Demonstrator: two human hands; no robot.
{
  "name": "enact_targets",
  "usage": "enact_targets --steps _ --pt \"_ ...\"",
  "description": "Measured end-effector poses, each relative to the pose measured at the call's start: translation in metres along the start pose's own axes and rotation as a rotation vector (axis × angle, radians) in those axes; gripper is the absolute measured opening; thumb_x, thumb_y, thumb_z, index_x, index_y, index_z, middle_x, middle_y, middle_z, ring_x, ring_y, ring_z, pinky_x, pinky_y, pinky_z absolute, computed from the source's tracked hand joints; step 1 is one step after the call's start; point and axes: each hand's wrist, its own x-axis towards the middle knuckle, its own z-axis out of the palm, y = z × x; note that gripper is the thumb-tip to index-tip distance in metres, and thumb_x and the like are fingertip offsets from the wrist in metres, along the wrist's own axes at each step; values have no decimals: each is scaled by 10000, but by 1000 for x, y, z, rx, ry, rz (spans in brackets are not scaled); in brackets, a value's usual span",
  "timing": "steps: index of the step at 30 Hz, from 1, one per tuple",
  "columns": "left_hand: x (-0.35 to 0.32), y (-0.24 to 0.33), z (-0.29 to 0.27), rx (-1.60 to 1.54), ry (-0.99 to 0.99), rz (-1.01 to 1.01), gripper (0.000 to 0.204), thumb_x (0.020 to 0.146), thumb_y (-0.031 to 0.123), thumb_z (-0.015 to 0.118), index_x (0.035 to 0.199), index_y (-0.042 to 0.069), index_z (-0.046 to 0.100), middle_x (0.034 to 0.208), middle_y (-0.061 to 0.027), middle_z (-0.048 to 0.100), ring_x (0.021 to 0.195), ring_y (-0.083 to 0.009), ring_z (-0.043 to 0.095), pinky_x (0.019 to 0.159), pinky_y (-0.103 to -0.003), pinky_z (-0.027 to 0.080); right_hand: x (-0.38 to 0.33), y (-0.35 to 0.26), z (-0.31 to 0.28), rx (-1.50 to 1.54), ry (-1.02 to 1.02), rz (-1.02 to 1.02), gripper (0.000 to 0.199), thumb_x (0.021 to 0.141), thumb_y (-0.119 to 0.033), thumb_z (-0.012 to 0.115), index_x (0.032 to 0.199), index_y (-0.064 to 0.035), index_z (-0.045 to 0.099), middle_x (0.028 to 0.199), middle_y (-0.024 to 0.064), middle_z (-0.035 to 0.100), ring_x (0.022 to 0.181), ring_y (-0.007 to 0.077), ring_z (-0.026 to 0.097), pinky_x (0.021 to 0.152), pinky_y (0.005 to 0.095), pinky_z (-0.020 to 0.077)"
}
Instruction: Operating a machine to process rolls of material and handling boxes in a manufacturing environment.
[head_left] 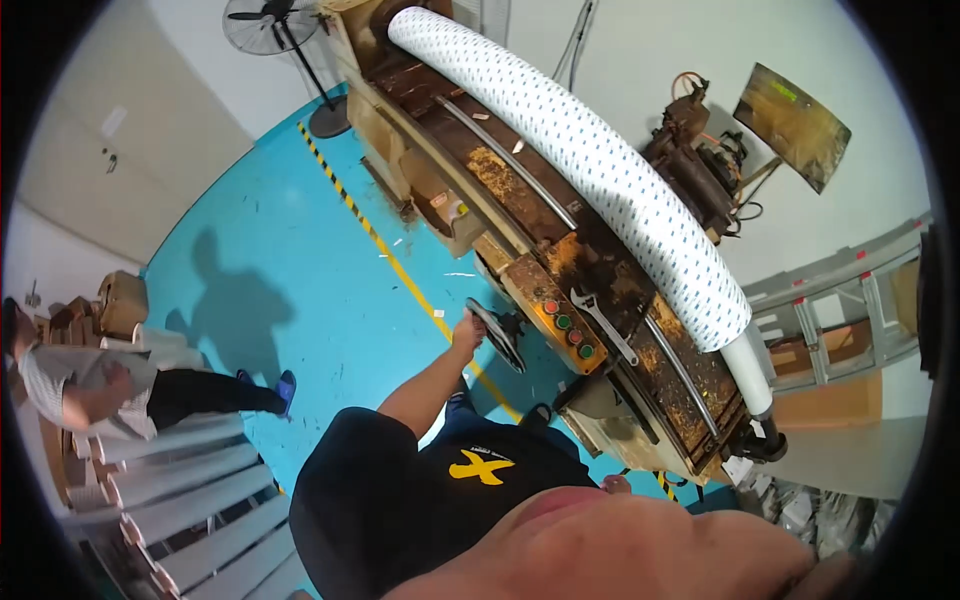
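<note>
My left hand is closed around the rim of a metal handwheel on the front of a long machine. Only a small bit of my right hand shows past my chest, by the machine's near end; its fingers are mostly hidden. Above the wheel is a control panel with red and green buttons. An adjustable wrench lies on the machine's rusty bed, beside that panel. Along the back of the machine runs a long roll of white material with small dark marks, its core sticking out.
A black-and-yellow tape line crosses the blue floor. At the far left stands a pedestal fan. Another person is at the left, near white rolls. Against the right wall lies a grey ladder.
</note>
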Motion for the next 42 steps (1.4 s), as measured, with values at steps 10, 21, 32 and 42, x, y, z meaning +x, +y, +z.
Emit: enact_targets --steps 10,21,32,42 --pt "-69 -10 84 97 261 152 353 882 347 510 863 -3 549 830 -148 557 670 -276 562 580 -426 449 79 -36 -71 -54 -84 17 231 822 -166 601 974 6 580 715 83 595 591 134 544 507 276 440" --pt "-58 -93 98 534 463 726 234 825 207 529 791 -9 610 787 -181 639 765 -306 625 670 -426 470 127 -47 -97 -198 -267 87 251 868 -282 548 918 -37 519 845 99 552 700 175 510 597 322 410" --pt "-115 -186 90 523 43 601 319 749 218 669 937 31 492 820 -143 565 786 -275 562 712 -408 441 5 -166 -61 931 -852 -158 785 846 -581 489 1403 -77 259 1338 168 426 1194 304 453 992 447 364" --pt "-91 -99 81 122 -178 283 371 813 239 606 1093 22 496 921 -142 608 884 -279 575 730 -418 451 15 -206 -77 1523 -27 -269 817 913 -536 390 1448 -90 -35 1504 155 70 1383 306 124 1106 442 198"
